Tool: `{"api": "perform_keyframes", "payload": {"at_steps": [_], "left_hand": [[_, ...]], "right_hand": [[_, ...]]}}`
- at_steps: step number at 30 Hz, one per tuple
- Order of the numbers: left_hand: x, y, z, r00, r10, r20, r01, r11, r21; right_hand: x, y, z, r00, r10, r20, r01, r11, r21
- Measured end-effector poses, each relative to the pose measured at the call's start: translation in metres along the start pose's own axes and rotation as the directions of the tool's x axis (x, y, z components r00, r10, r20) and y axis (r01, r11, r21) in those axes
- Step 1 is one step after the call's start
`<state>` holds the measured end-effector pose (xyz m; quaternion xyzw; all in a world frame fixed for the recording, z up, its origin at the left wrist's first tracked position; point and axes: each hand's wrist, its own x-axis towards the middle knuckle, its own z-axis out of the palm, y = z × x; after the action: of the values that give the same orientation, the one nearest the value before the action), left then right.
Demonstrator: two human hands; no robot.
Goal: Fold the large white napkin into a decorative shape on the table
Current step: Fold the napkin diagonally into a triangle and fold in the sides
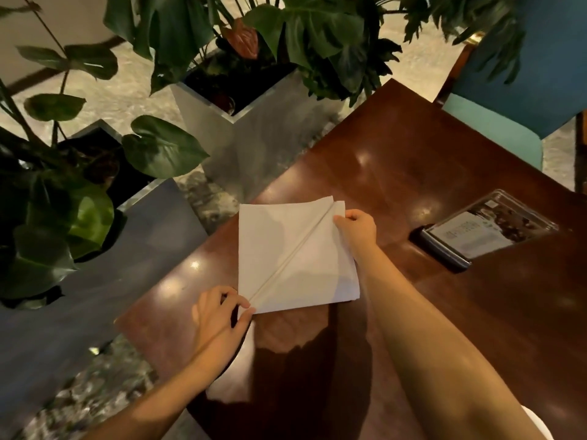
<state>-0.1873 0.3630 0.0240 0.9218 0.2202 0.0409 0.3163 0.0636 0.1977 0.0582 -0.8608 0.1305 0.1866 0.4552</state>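
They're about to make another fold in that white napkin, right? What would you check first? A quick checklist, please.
1. Left hand pinches the near corner of the napkin: ok.
2. Right hand pinches the far corner: ok.
3. Diagonal crease runs straight between the two held corners: ok.
4. Napkin lies flat, with no bunched folds: ok.
5. Napkin is fully on the table: cannot tell, because its far left corner sits right at the table's edge.
6. Card holder on the right stays apart from the napkin: ok.
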Motion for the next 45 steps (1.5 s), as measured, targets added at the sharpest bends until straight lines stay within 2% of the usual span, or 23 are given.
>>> {"api": "perform_keyframes", "payload": {"at_steps": [6, 10, 13, 15, 16, 18, 19, 21, 23, 25, 28, 30, 32, 35, 42, 45], "left_hand": [[0.001, 0.000, 0.000, 1.000, 0.018, 0.010, -0.018, 0.999, 0.050], [-0.001, 0.005, -0.002, 1.000, 0.016, -0.002, -0.016, 0.998, 0.059], [0.001, 0.013, -0.005, 1.000, 0.007, -0.007, -0.007, 0.997, 0.082], [0.009, 0.024, -0.001, 0.997, 0.074, -0.005, -0.073, 0.988, 0.134], [0.015, 0.031, 0.002, 0.993, 0.122, 0.000, -0.120, 0.981, 0.152], [0.032, 0.046, 0.012, 0.977, 0.205, 0.056, -0.213, 0.944, 0.251], [0.040, 0.052, 0.019, 0.972, 0.195, 0.129, -0.227, 0.915, 0.334], [0.047, 0.054, 0.028, 0.965, 0.118, 0.234, -0.222, 0.842, 0.492], [0.046, 0.046, 0.037, 0.966, 0.068, 0.250, -0.206, 0.785, 0.585], [0.046, 0.043, 0.038, 0.966, 0.081, 0.244, -0.223, 0.737, 0.638], [0.047, 0.045, 0.039, 0.969, 0.126, 0.211, -0.226, 0.791, 0.569], [0.047, 0.043, 0.038, 0.967, 0.145, 0.211, -0.236, 0.820, 0.522], [0.047, 0.040, 0.039, 0.966, 0.144, 0.212, -0.229, 0.860, 0.457], [0.046, 0.038, 0.040, 0.967, 0.150, 0.208, -0.223, 0.891, 0.395], [0.047, 0.037, 0.041, 0.971, 0.150, 0.184, -0.213, 0.893, 0.397], [0.047, 0.039, 0.041, 0.972, 0.153, 0.181, -0.216, 0.887, 0.409]], "right_hand": [[0.001, 0.006, 0.012, 0.981, -0.181, -0.069, 0.176, 0.982, -0.068], [0.004, 0.007, 0.017, 0.976, -0.199, -0.089, 0.183, 0.970, -0.161], [0.003, 0.005, 0.018, 0.958, -0.218, -0.185, 0.190, 0.969, -0.158], [-0.006, 0.002, 0.020, 0.901, -0.382, -0.207, 0.334, 0.914, -0.232], [-0.014, 0.002, 0.023, 0.848, -0.511, -0.137, 0.462, 0.842, -0.278], [-0.034, 0.008, 0.035, 0.695, -0.703, 0.152, 0.706, 0.626, -0.331], [-0.042, 0.015, 0.041, 0.610, -0.724, 0.323, 0.788, 0.511, -0.343], [-0.056, 0.030, 0.051, 0.449, -0.666, 0.596, 0.891, 0.288, -0.350], [-0.057, 0.044, 0.056, 0.381, -0.578, 0.721, 0.918, 0.145, -0.369], [-0.051, 0.051, 0.057, 0.392, -0.554, 0.735, 0.907, 0.097, -0.411], [-0.043, 0.051, 0.061, 0.443, -0.544, 0.712, 0.874, 0.085, -0.479], [-0.038, 0.050, 0.063, 0.441, -0.543, 0.715, 0.874, 0.077, -0.480], [-0.027, 0.047, 0.059, 0.464, -0.543, 0.700, 0.865, 0.108, -0.489], [0.000, 0.033, 0.050, 0.565, -0.559, 0.606, 0.801, 0.198, -0.565], [0.033, 0.021, 0.049, 0.621, -0.561, 0.548, 0.728, 0.155, -0.668], [0.041, 0.017, 0.047, 0.699, -0.556, 0.450, 0.649, 0.228, -0.726]]}}
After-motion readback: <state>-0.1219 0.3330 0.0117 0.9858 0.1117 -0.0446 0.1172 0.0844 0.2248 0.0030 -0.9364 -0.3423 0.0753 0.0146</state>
